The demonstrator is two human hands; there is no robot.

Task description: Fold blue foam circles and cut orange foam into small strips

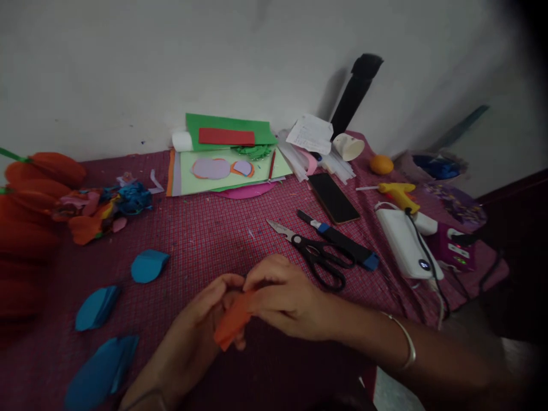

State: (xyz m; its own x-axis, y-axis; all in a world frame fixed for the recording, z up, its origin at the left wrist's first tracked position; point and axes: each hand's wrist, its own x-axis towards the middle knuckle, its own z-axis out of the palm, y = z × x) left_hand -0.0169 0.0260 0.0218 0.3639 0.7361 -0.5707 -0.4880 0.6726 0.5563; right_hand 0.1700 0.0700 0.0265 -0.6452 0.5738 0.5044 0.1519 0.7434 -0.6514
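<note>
Between my two hands is a small piece of orange craft paper (233, 321), narrow and seemingly folded. My left hand (205, 317) curls round it from the left, fingers partly hidden behind it. From the right, my right hand (285, 297) pinches its upper end. Black-handled scissors (314, 251) lie just beyond my right hand, blades pointing away to the left. Beside them rests a black and blue cutter knife (342, 240). To the left of my hands, blue petal-shaped paper pieces (149, 266) lie in several small stacks on the checked cloth (192, 240).
Orange paper pumpkins (34, 228) stand at far left, beside coloured scraps (103, 208). Coloured sheets (231, 125) lie against the wall. At right are a phone (334, 197), a yellow glue gun (400, 195), a white power bank (406, 242) with cables and a paper cup (348, 146).
</note>
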